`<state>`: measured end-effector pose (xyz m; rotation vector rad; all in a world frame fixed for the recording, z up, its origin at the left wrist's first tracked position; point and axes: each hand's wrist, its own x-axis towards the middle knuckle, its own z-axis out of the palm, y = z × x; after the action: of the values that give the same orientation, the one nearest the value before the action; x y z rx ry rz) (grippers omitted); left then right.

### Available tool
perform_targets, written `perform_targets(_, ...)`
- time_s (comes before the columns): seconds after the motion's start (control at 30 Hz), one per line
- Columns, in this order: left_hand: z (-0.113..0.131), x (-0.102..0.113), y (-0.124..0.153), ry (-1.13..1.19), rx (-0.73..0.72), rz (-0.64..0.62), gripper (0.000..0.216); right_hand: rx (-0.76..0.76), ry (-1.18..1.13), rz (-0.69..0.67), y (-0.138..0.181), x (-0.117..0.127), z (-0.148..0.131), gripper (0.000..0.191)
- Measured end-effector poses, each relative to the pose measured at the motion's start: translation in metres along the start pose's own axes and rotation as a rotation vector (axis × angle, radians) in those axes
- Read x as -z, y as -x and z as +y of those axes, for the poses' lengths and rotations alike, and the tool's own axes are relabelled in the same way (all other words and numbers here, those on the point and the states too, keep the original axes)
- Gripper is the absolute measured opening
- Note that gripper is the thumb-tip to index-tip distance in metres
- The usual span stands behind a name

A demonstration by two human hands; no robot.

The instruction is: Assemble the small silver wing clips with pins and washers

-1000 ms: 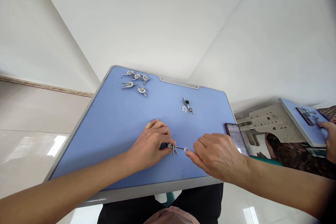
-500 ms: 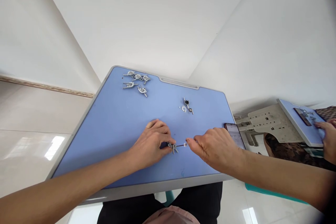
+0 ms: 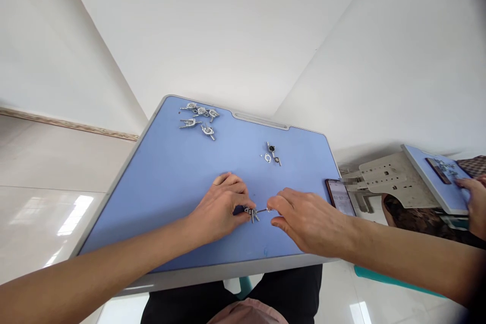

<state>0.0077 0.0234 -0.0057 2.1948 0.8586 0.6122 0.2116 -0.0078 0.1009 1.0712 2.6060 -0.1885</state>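
My left hand (image 3: 224,203) pinches a small metal fitting with pipe-like stubs (image 3: 251,211) against the desk, thumb and fingertips closed on its left side. A thin screwdriver (image 3: 261,210) lies nearly level, its shaft tip meeting the fitting's right side. My right hand (image 3: 307,220) grips the screwdriver's clear handle, which is mostly hidden under the fingers; the thumb stands a little apart below. Beyond the hands are a fitting with a black round centre (image 3: 271,148), a smaller metal piece (image 3: 277,160) and a flat oval metal plate (image 3: 268,158).
Several similar metal fittings (image 3: 201,111) sit at the far left of the blue desk (image 3: 152,187). A phone (image 3: 341,197) showing a timer lies at the right edge. Further right, another person's hand (image 3: 476,197) rests at a second desk (image 3: 421,162). White walls stand behind.
My right hand has shifted its hold on the screwdriver: the fingers now reach further over the handle and the thumb has dropped away. My left hand keeps its pinch on the fitting.
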Motion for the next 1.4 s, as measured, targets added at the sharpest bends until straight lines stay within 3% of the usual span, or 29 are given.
perform_targets(0.13, -0.001, -0.001, 0.000, 0.007, -0.003, -0.005, 0.016, 0.134, 0.202, 0.038, 0.006, -0.004, -0.001, 0.012)
perform_targets(0.23, -0.002, -0.002, 0.000, 0.013, -0.001, 0.015, 0.016, 0.027, 0.249, 0.058, 0.005, -0.006, -0.007, 0.040)
perform_targets(0.3, -0.002, -0.002, 0.000, 0.013, 0.000, 0.021, 0.016, -0.091, 0.236, 0.039, 0.002, -0.002, -0.010, 0.049)
perform_targets(0.4, -0.001, -0.002, 0.001, 0.008, 0.001, 0.014, 0.017, -0.158, 0.194, 0.008, -0.002, 0.004, -0.011, 0.037)
perform_targets(0.53, -0.001, -0.002, 0.001, 0.005, -0.001, 0.013, 0.017, -0.108, 0.140, -0.023, -0.004, 0.002, -0.006, 0.015)
perform_targets(0.7, -0.003, -0.002, 0.001, -0.006, -0.013, 0.010, 0.015, -0.227, 0.211, -0.128, -0.008, 0.001, -0.003, 0.032)
perform_targets(0.9, -0.002, -0.002, 0.000, -0.003, -0.010, 0.010, 0.015, -0.114, 0.242, -0.138, -0.003, 0.010, -0.009, 0.010)
perform_targets(1.0, -0.002, -0.002, 0.001, -0.005, -0.011, 0.015, 0.013, -0.162, 0.273, -0.222, -0.003, 0.010, -0.011, 0.030)
perform_targets(1.07, -0.003, -0.002, 0.001, -0.009, -0.011, 0.016, 0.013, -0.195, 0.251, -0.216, -0.003, 0.011, -0.011, 0.033)
perform_targets(1.23, -0.003, -0.002, 0.000, -0.003, -0.013, 0.014, 0.016, -0.087, 0.193, -0.126, -0.003, 0.010, -0.010, 0.010)
perform_targets(1.4, -0.002, -0.002, 0.000, -0.001, -0.003, 0.011, 0.015, -0.157, 0.264, -0.160, -0.005, 0.008, -0.008, 0.030)
